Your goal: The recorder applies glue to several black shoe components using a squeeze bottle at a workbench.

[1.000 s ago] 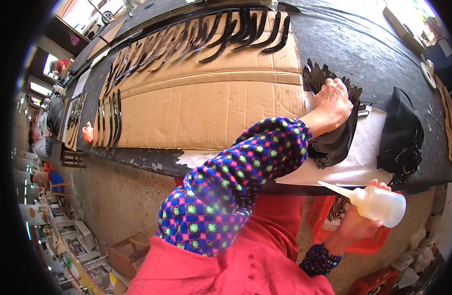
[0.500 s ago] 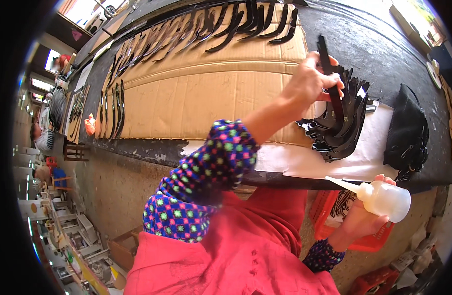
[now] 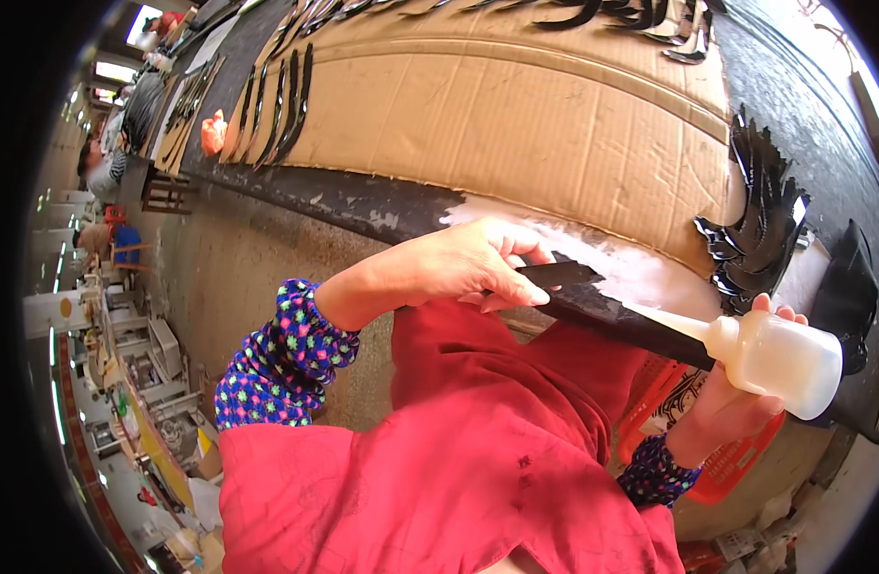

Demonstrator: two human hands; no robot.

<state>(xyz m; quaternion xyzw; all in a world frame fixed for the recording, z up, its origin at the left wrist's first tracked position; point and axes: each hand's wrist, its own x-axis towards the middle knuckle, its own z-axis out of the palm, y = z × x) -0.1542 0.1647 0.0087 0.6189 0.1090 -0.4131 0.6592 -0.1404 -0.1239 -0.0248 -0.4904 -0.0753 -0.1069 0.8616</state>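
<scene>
My left hand [image 3: 478, 263] is closed on a thin black strip [image 3: 571, 275], pinched between thumb and fingers above the table's near edge. The strip's free end points right, close to the nozzle tip of a translucent squeeze bottle [image 3: 791, 365]. Wrapped round that bottle is my right hand [image 3: 719, 409], holding it on its side with the long nozzle pointing left. Beyond the bottle lies a fanned pile of black curved strips [image 3: 757, 215]. More glossy black strips [image 3: 294, 110] are laid in rows on a cardboard sheet [image 3: 497, 129].
White paper [image 3: 650, 277] lies along the table's near edge [image 3: 382, 206]. A black bag-like item [image 3: 846, 297] sits at the right. A red basket [image 3: 741, 459] stands below my right hand. An orange crumpled thing [image 3: 213, 132] lies left; a person [image 3: 102, 167] is farther off.
My left hand has carried a strip from the pile back toward my body, near the bottle nozzle. The right hand still holds the bottle. The view has shifted.
</scene>
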